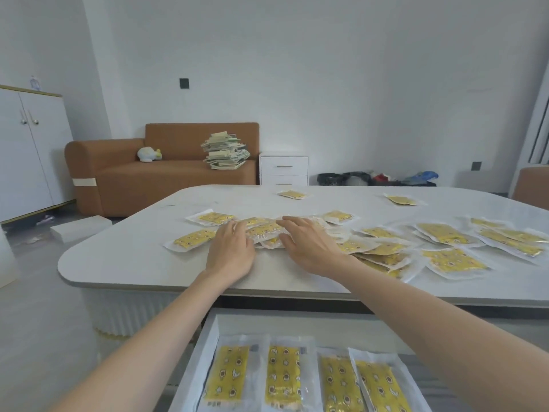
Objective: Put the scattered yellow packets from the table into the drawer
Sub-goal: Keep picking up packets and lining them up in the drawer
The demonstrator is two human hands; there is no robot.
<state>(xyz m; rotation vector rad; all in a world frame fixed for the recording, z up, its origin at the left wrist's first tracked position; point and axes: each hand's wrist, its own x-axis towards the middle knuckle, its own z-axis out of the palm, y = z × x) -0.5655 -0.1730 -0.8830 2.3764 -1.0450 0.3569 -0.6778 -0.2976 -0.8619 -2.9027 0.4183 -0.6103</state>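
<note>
The drawer stands pulled out below the table's near edge. Four stowed packets already lie in it side by side, lengthwise.

On the table, a little in from the near edge and left of its middle, both hands lie flat with fingers straight and slightly spread. The left hand rests its fingertips on the left side of a small heap of yellow packets. The right hand covers the heap's right side, thumb held apart. Neither pinches anything; they bracket the heap and press it.

The step looks like gathering. To do it well, draw the palms toward each other so the packets square up into one stack. Then work the fingers under the lowest packet before lifting. The clear wrappers look slick, so a loose hold would probably let the middle ones slip out. Carry the stack low over the near edge and lay it beside the row in the drawer.

Just left of the hands lies a single packet, with another behind it. A wide overlapping spread runs toward the right edge. Two strays, one and the other, sit near the far edge. So much of the task remains.
</note>
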